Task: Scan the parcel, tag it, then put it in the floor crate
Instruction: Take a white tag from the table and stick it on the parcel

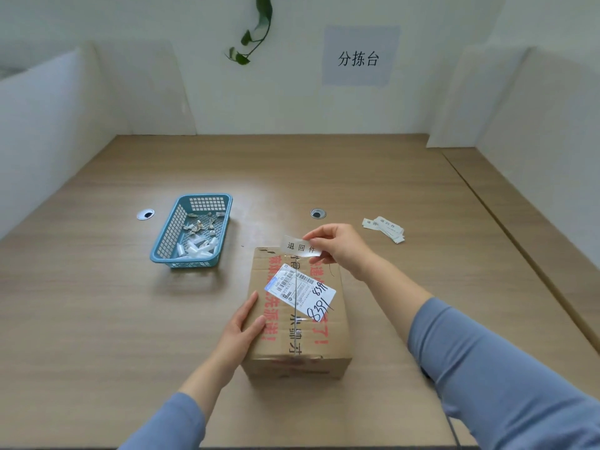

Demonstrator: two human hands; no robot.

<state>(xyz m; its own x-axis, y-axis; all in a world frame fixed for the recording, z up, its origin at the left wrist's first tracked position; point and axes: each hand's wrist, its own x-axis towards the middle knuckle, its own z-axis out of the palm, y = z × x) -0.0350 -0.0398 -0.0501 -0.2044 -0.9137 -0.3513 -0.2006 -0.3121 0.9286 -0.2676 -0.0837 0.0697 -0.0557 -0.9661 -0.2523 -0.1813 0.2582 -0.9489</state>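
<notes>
A brown cardboard parcel (279,339) with red print and a white shipping label (300,292) stands on the wooden table (97,303), near the front. My left hand (242,323) lies flat against the parcel's left edge, fingers apart. My right hand (341,246) pinches a small white tag (300,246) with black characters and holds it just above the parcel's far edge. No scanner and no floor crate are in view.
A blue plastic basket (172,228) with paper scraps and backing strips sits to the left of the parcel. A few spare white tags (384,228) lie at the right. Two cable holes (317,213) are set in the table. White partitions enclose the sides.
</notes>
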